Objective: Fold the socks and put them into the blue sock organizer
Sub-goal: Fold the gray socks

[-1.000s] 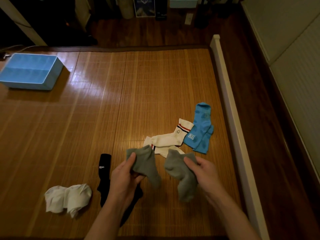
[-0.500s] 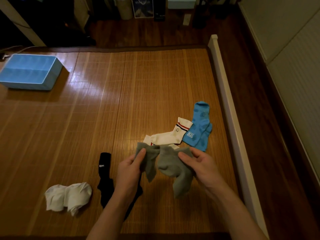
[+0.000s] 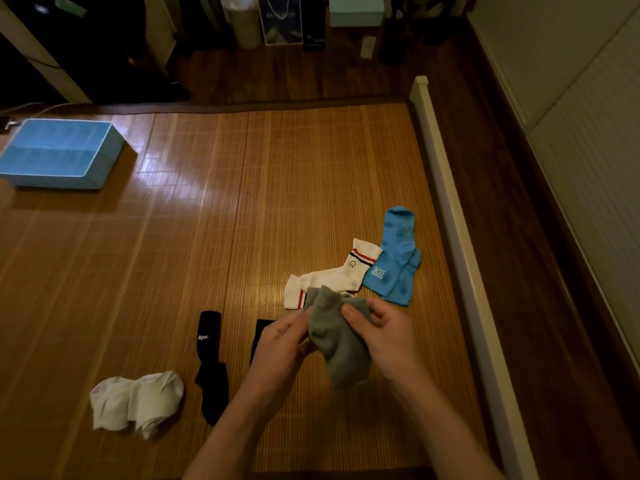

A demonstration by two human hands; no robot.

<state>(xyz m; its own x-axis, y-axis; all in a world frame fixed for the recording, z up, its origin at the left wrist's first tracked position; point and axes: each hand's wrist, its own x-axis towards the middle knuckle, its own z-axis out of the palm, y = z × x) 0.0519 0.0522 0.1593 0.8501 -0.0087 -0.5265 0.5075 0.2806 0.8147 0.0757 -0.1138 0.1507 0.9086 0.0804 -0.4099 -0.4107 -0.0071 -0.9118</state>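
Observation:
Both hands hold a pair of grey socks [image 3: 341, 344] above the bamboo mat, the two socks laid together and hanging down. My left hand [image 3: 277, 344] pinches their left edge and my right hand [image 3: 384, 336] grips the cuffs from the right. Just beyond lie white socks with red and blue stripes [image 3: 332, 277] and a pair of blue socks [image 3: 394, 258]. Black socks [image 3: 209, 368] lie to the left, partly hidden by my left arm. A white pair [image 3: 135, 401] is bunched at the lower left. The blue sock organizer [image 3: 59, 154] stands far left.
The bamboo mat [image 3: 242, 202] covers the work surface. A white rail [image 3: 446, 209] runs along its right edge, with dark wood floor beyond. Bags and boxes [image 3: 280, 19] stand at the far wall.
My hands have come together, bringing the two grey socks from apart into one overlapped pair. A second black sock has come into view beside my left wrist.

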